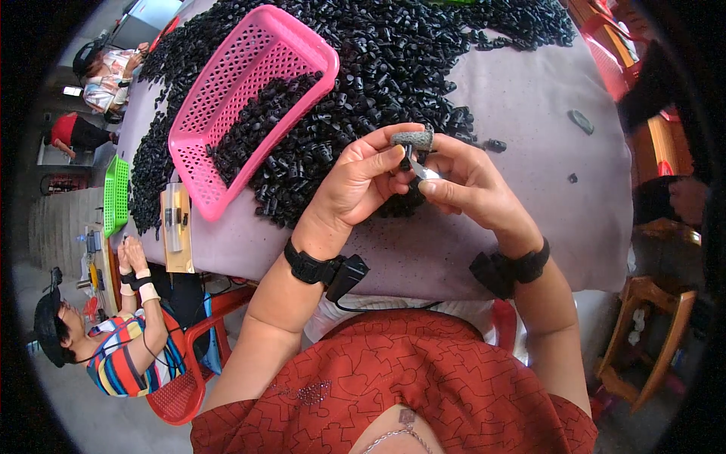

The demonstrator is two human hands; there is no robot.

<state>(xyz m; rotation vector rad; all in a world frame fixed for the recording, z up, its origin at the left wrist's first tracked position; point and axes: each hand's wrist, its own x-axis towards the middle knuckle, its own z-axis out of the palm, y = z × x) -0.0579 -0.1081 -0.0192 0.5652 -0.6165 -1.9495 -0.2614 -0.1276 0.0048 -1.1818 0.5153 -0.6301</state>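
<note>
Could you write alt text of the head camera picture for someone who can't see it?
Seen from above, a person's left hand and right hand meet over a table, pinching a small black part and a thin metal piece; one right fingertip wears a grey cover. Beyond lies a heap of small black parts around a pink basket on the grey table.

Small black part pinched between left hand and right hand: mostly covered by fingertips, shape can't be told. Thin shiny blade in the right grip: handle hidden under fingers. Grey finger cover: which finger wears it is unclear. Black parts heap runs off the top edge; single pieces too small to resolve. Pink basket hides the pile beneath it. Surface near edge hidden behind forearms. Green basket cut by the surface edge.
</note>
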